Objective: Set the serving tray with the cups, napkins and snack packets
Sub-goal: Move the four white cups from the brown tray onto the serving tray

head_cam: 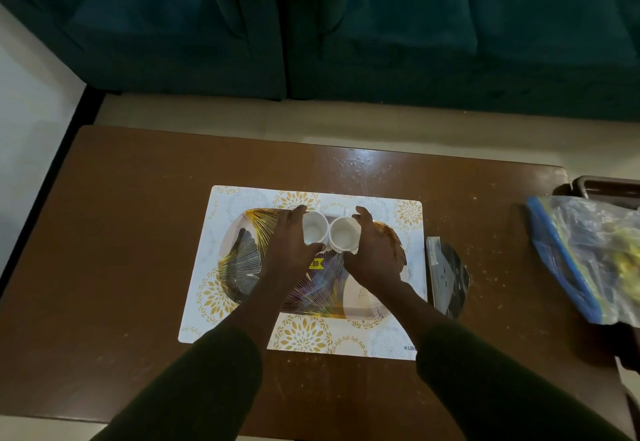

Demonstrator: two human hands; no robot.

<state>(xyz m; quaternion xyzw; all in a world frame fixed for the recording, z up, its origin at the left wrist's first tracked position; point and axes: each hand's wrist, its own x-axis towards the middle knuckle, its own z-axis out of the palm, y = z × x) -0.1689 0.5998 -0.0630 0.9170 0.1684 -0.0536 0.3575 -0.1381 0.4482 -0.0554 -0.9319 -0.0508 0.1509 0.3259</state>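
An oval serving tray [242, 264] with a gold and dark leaf pattern lies on a white and gold placemat [301, 336] in the middle of the brown table. Two white cups stand side by side at the tray's far edge. My left hand [287, 246] wraps around the left cup [314, 230]. My right hand [375, 253] wraps around the right cup [344, 238]. The cups touch each other. A yellow price sticker [316, 263] shows on the tray between my wrists. No napkins are visible on the tray.
A dark packet [448, 276] lies on the table just right of the placemat. A clear plastic bag [588, 257] with a blue strip and yellow contents sits at the table's right edge. A teal sofa [346, 25] stands beyond the table.
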